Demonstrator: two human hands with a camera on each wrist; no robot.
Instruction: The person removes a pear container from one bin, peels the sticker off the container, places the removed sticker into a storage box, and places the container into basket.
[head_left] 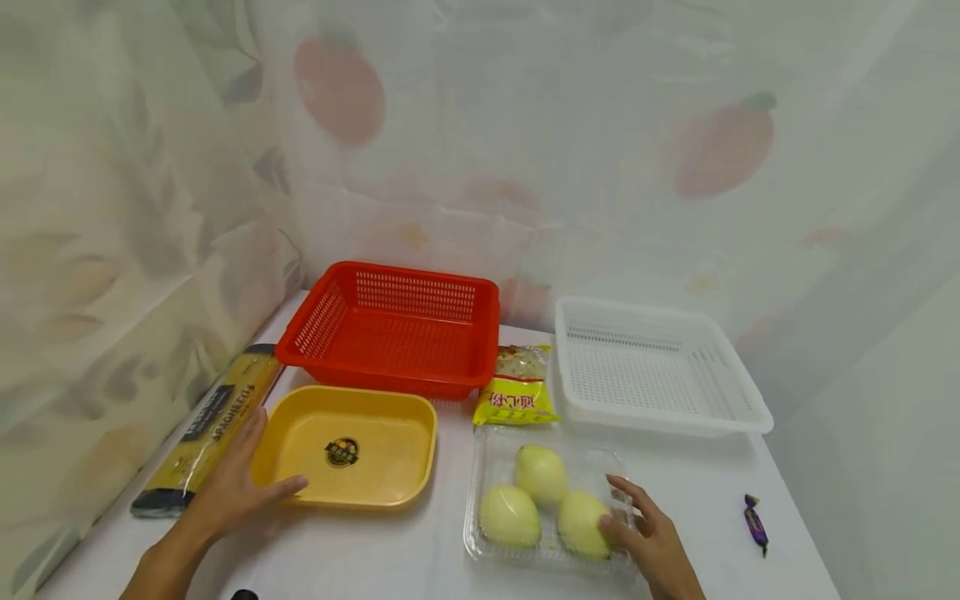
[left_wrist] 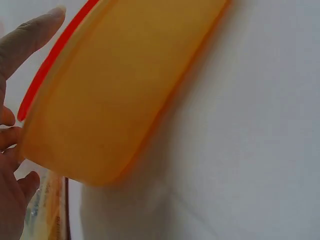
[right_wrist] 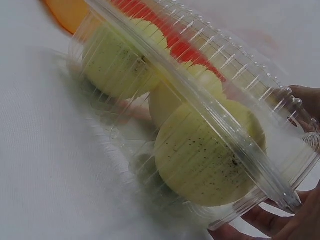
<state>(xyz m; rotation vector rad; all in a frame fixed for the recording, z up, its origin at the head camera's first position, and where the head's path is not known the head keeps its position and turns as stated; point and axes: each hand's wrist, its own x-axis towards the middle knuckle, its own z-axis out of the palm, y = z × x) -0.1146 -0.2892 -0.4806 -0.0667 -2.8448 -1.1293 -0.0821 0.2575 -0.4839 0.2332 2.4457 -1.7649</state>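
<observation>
Head view shows the clear box [head_left: 550,533] on the table [head_left: 405,554], three pale fruits [head_left: 512,517] inside it. At the box's right end, the right hand [head_left: 651,537] has its fingers and thumb curled round the plastic. Well left of the box, the left hand [head_left: 234,487] is spread, thumb apart from fingers, about the left end of the yellow tray [head_left: 375,483]; whether its fingertips press the tray is hard to tell. For good handling of the box, I'd hold low by the base rather than by the lid alone, as thin plastic may flex and the fruits could roll. Support at the box's left end would probably keep it level. Mind the noodle packet [head_left: 517,400] just behind the box.
</observation>
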